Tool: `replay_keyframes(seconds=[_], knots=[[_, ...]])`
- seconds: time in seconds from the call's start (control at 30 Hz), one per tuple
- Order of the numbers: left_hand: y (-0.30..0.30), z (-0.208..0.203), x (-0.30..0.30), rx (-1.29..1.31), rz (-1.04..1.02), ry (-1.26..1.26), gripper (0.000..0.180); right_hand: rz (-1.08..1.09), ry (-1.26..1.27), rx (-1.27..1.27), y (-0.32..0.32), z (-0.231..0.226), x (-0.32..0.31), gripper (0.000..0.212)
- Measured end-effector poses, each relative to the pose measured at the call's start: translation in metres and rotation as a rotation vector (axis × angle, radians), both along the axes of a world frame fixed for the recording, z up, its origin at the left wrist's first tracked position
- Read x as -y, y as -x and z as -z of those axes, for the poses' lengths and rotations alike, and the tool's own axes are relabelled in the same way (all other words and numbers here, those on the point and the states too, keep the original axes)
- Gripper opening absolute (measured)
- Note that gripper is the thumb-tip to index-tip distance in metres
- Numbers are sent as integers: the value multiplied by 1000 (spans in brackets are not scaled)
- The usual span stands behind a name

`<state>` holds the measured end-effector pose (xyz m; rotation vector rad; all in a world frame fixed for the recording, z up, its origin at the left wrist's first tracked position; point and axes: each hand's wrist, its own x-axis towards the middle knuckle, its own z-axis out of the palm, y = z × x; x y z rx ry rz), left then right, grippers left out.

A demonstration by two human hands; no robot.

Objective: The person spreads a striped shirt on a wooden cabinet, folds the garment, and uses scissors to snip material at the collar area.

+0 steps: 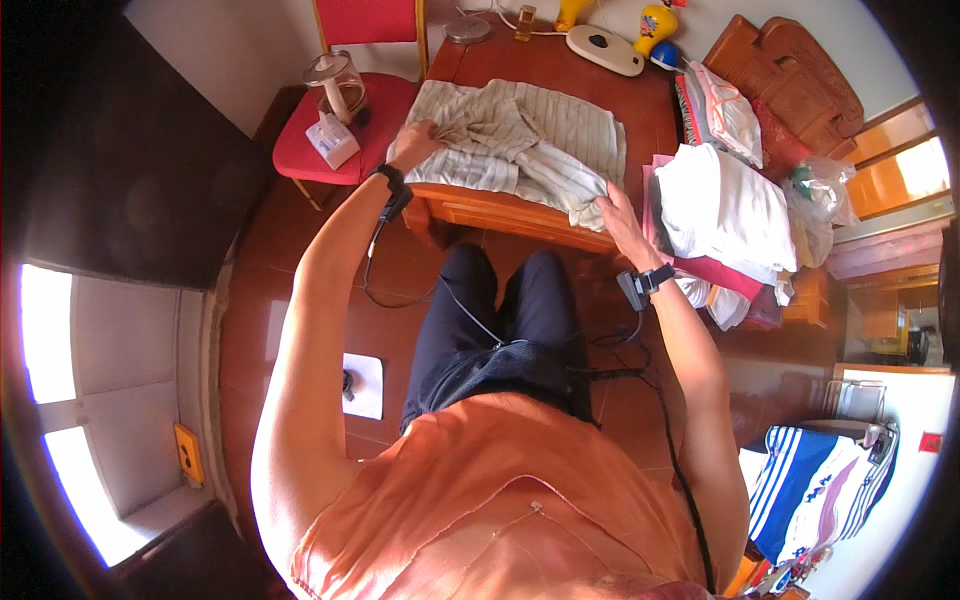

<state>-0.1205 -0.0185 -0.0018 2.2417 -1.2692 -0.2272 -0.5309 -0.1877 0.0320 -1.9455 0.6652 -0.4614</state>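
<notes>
A pale grey-white striped garment [575, 125], partly rumpled and folded over itself, lies across the front of a red-brown wooden table [640, 95]. My left hand [415, 143] is closed on its left side, where the cloth bunches in creases. At the front right corner, my right hand [620, 213] pinches the end of a narrow strip of the same garment, perhaps a sleeve or leg. The exact kind of garment cannot be made out. Both wrists wear black straps with small devices.
Folded clothes [720, 210] are stacked right of the table, beside a carved wooden chair back [790, 80]. A red chair [285, 145] at left holds a glass jug [345, 85] and a tissue box [332, 142]. A white oval device [605, 52] sits at the table's back. Cables hang near my arms.
</notes>
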Motion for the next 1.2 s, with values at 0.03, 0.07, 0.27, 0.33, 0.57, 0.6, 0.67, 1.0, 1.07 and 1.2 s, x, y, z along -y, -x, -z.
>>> replay_keyframes(seconds=[0.03,0.07,0.27,0.33,0.57,0.6,0.67,1.0,1.07,1.2], knots=[[5,-4,6,-6,16,4,53,16,4,-6,7,2,0,43],[14,-12,11,2,90,-32,44,129,50,-8,18,3,-3,46],[5,-38,-62,301,657,-36,23,-191,-328,-269,41,-54,-34,67],[31,-60,-85,5,758,-133,31,-335,-270,-456,63,-43,-30,57],[70,-121,-153,-858,999,-959,33,-998,-497,-803,70,-96,-63,32],[62,-133,-154,-810,970,-891,30,-1030,-531,-718,69,-110,-63,31],[59,-169,-168,-842,788,-496,25,-1063,-476,-517,65,-139,-57,34],[-59,-88,62,-635,501,203,31,68,-288,246,7,-108,109,43],[-138,-76,54,-398,460,278,29,223,-302,364,-62,-113,112,45],[-153,-52,96,-139,499,471,43,495,-401,381,-92,-110,123,87]])
